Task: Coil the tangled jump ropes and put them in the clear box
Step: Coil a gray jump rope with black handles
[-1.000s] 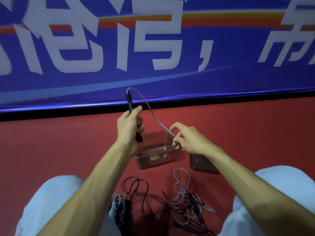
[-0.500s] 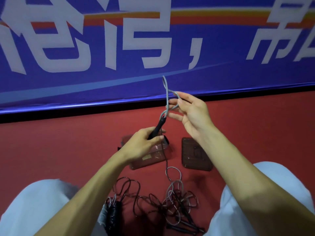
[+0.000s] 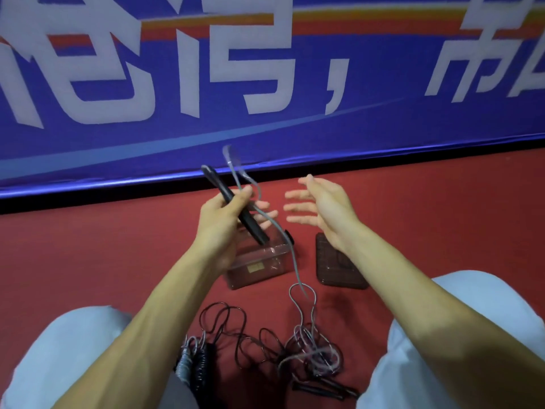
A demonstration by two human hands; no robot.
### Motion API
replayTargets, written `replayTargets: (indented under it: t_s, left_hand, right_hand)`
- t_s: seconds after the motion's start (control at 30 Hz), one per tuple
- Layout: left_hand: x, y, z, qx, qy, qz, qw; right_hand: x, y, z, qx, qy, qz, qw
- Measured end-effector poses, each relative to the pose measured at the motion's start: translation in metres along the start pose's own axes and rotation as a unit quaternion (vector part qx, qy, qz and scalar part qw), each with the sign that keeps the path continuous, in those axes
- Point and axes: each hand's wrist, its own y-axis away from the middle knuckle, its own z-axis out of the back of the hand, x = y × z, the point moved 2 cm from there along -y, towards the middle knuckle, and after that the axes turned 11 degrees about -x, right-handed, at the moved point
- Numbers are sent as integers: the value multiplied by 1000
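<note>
My left hand [image 3: 224, 214] grips a black jump-rope handle [image 3: 233, 206] together with a folded loop of its grey rope [image 3: 295, 261]. The rope hangs down past the clear box [image 3: 256, 268] to a tangle of grey and black ropes [image 3: 309, 349] on the red floor between my knees. My right hand [image 3: 321, 211] is held up to the right of the handle, fingers spread and straight, holding nothing. The clear box stands on the floor below my left hand, partly hidden by it.
The box's dark lid [image 3: 336, 264] lies flat to the right of the box. Coiled spring-like ropes [image 3: 191, 364] lie by my left knee. Loose black handles [image 3: 324, 391] rest near the bottom edge. A blue banner wall [image 3: 265, 84] closes the far side.
My right hand has let go of the grey rope loop and opened. My left hand has risen and now holds the loop against the handle.
</note>
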Motion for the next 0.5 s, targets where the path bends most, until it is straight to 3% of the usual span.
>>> replayTargets:
  t_s: [0.17,0.3,0.4,0.5]
  left_hand:
    - [-10,-11,15,-75,89,36,993]
    - [-9,-19,27,-129,162,79,975]
    - [-11,-20,30,-146,219,97,960]
    - [-15,-20,30,-149,266,96,948]
  right_hand:
    - [-24,6,-11,130,221,-14,966]
    - [-41,13,-16,235,288,-25,928]
    - [-55,11,-18,246,329,37,911]
    - [-66,8,-15,257,455,126,843]
